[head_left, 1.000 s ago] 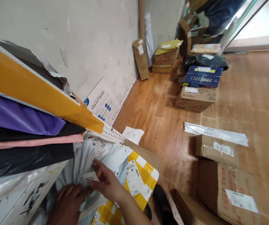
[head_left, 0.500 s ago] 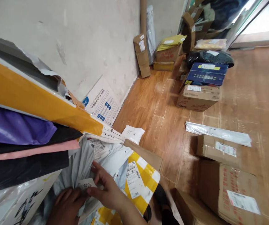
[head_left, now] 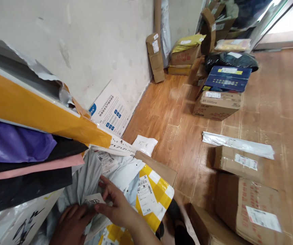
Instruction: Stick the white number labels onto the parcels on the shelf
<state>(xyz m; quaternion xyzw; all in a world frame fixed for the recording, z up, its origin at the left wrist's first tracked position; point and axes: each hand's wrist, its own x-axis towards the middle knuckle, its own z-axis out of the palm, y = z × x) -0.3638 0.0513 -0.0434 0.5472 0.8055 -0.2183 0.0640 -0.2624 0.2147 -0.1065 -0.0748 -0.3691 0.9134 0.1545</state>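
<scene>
At the bottom of the view my right hand (head_left: 117, 204) pinches a small white numbered sticker (head_left: 93, 199) against a grey plastic mailer (head_left: 85, 180). My left hand (head_left: 71, 224) lies on the same mailer just below the sticker, fingers pressed down on it. A yellow-and-white checked mailer (head_left: 152, 195) with a barcode label lies under my right wrist. Both hands sit under a tilted stack of mailers (head_left: 29, 136) coloured orange, purple, black and pink.
Cardboard boxes (head_left: 245, 200) lie on the wooden floor at the right. More boxes and a blue box (head_left: 225, 80) stand further back near a glass door. A white notice sheet (head_left: 110, 110) leans on the wall. A small white packet (head_left: 145, 144) lies beside it.
The view has tilted slightly upward and left. My hands stay on the grey mailer, the right fingers sliding a little along the sticker.
</scene>
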